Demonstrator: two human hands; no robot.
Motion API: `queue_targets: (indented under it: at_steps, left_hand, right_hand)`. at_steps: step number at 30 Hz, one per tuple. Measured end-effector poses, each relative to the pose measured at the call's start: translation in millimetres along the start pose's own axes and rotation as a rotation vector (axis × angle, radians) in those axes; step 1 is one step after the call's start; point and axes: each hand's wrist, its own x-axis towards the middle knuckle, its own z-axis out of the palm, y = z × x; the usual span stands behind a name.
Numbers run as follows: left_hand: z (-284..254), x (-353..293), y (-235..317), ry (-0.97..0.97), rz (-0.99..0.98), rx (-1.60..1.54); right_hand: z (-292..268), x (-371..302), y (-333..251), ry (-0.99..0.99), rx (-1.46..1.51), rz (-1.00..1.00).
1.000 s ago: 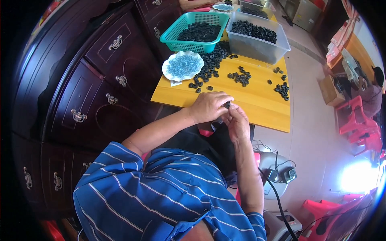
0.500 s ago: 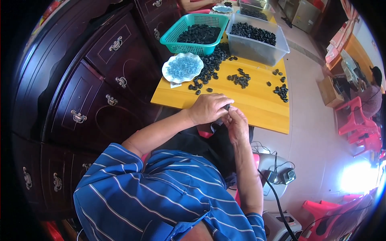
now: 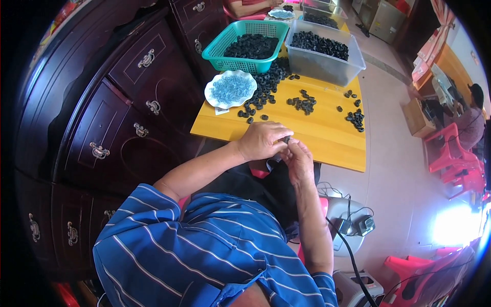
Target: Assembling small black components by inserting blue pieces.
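A small black part (image 3: 285, 138) is pinched between my two hands, just past the near edge of the yellow table (image 3: 327, 148). My left hand (image 3: 261, 140) is closed on it from the left, back of the hand upward. From the right, my right hand (image 3: 298, 159) grips it with thumb and fingertips. Fingers cover most of the part, so its exact kind cannot be told. Beyond my hands lie loose black ring-like pieces (image 3: 304, 104) and a white scalloped plate (image 3: 208, 98) of small clear-blue bits (image 3: 231, 89).
A green basket (image 3: 245, 65) and a clear plastic bin (image 3: 327, 71), both with black pieces, stand at the back of the table. Dark wooden cabinets (image 3: 123, 102) line the left. Another person's arm (image 3: 250, 7) shows at the far end. A grey stool (image 3: 348, 220) with chargers stands right.
The view has shifted slightly. My hands stay together on the small black part, with only a small change in the fingers.
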Motion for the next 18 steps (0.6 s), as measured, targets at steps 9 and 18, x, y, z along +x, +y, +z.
queue_targets:
  at_steps: [9, 18]
  left_hand:
    - [-4.4, -0.6, -4.6, -0.027, 0.004, 0.039]
    - [-44.6, 2.4, -58.9, -0.418, -0.457, -0.235]
  right_hand:
    - [-0.1, 1.1, -0.3, -0.101, 0.017, -0.031]
    - [20.1, -14.3, -15.2, 0.061, 0.019, -0.154]
